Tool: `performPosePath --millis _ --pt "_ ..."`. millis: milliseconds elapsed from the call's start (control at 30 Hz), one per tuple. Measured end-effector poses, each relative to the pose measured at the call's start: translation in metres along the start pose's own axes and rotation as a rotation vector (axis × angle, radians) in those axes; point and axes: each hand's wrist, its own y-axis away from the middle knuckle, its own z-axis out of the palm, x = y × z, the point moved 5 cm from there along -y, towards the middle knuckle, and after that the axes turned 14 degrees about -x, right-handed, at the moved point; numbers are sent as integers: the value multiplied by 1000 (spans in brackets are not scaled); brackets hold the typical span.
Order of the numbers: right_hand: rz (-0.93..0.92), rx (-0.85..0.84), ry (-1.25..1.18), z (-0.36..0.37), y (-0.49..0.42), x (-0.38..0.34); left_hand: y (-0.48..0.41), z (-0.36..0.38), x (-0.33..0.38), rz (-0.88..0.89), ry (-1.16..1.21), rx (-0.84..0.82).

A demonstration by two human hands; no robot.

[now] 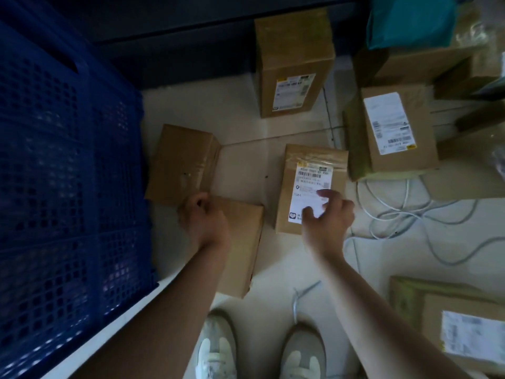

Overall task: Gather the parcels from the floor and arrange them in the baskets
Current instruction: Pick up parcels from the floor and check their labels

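Observation:
Several brown cardboard parcels lie on the pale tiled floor. My left hand [200, 214] hovers with loosely curled fingers over the seam between a plain parcel [183, 162] and another plain parcel [240, 247] nearer my feet; whether it touches either is unclear. My right hand [325, 214] reaches with spread fingers over the lower end of a labelled parcel [308, 170], holding nothing. A tall blue perforated basket [62, 170] stands at the left.
More labelled parcels lie at the back [293, 64], at the right [393, 127] and at the lower right [459, 324]. White cables [404, 214] snake across the floor to the right. A teal bag [410, 20] tops boxes at the far right. My shoes [218, 354] are below.

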Motion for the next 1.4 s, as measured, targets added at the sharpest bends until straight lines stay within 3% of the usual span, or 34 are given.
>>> performPosePath --millis 167,300,433,567,633,700,767,833,933,1033,1100,1167,1267,1400 --pt "44 -284 -127 51 27 -12 -2 -35 -48 -286 -133 -62" --pt "168 -526 -130 101 44 1 4 -27 -67 -361 -121 -177" --pt "216 -430 -188 99 54 2 12 -35 -75 -209 -84 -285" --pt "151 -284 -435 58 57 -16 22 -60 -62 -86 23 -425" --pt "119 -279 -534 41 56 -27 26 -65 -56 -182 159 -593" --pt "73 -268 -513 27 53 -38 39 -60 -42 -330 367 -892" --pt "-41 -268 -358 21 52 -55 44 -57 -20 -282 384 -1004" --pt "-45 -338 -361 18 55 -72 42 -59 2 -246 447 -871" --pt "78 -628 -852 19 56 -89 39 -61 25 -168 518 -661" --pt "105 -819 -935 19 64 -91 35 -59 40 -38 328 -614" --pt "145 -795 -993 21 61 -78 33 -54 44 -53 259 -685" --pt "169 -668 -978 21 51 -61 34 -52 47 -13 261 -690" --pt "66 -405 -752 10 38 -47 38 -51 43 45 332 -581" --pt "10 -360 -654 10 36 -46 42 -59 44 113 233 -443"
